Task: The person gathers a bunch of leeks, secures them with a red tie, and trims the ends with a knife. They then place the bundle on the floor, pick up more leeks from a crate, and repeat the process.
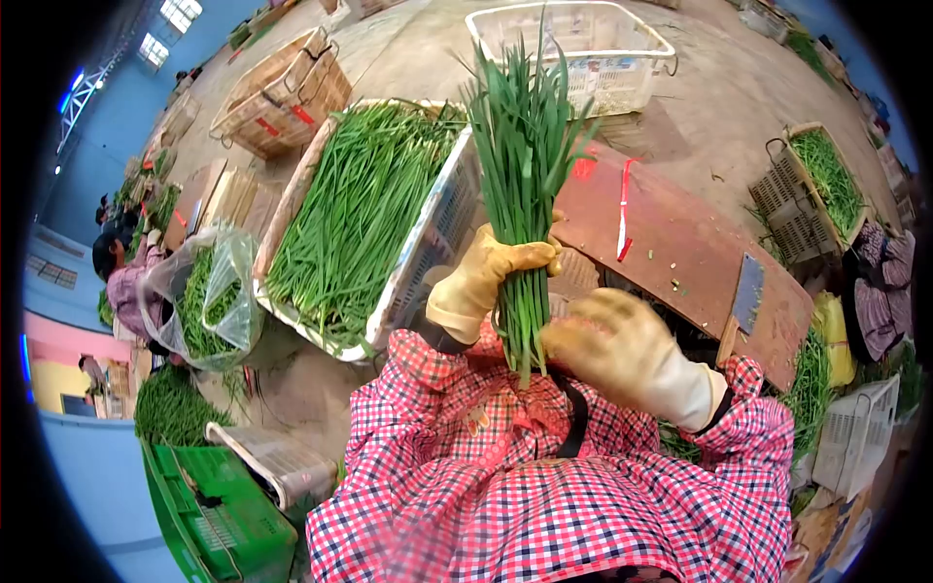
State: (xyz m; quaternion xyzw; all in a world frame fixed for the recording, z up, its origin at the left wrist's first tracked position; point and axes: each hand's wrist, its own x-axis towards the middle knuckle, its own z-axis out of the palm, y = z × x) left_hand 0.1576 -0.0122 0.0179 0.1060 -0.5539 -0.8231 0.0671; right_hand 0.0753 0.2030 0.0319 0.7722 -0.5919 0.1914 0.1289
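A bunch of long green garlic chives (525, 185) stands upright in front of my chest, leaves at the top and pale stem ends below. My left hand (496, 272), in a yellowish rubber glove, is wrapped round its middle. Close beside the lower stems is my right hand (622, 350) in a matching glove, its fingers smeared by motion. Behind the bunch lies a reddish-brown board (671, 243) with a red-and-white strip (624, 209) and scattered green scraps. A blade with a wooden handle (746, 301) rests at the board's right end.
A white crate (428, 233) full of loose chives stands to the left, beside a clear plastic bag (243, 291) of greens. Farther off are a white basket (622, 78), brown crates (282, 97) and a green crate (214, 515). Other people (131, 282) sit at the sides.
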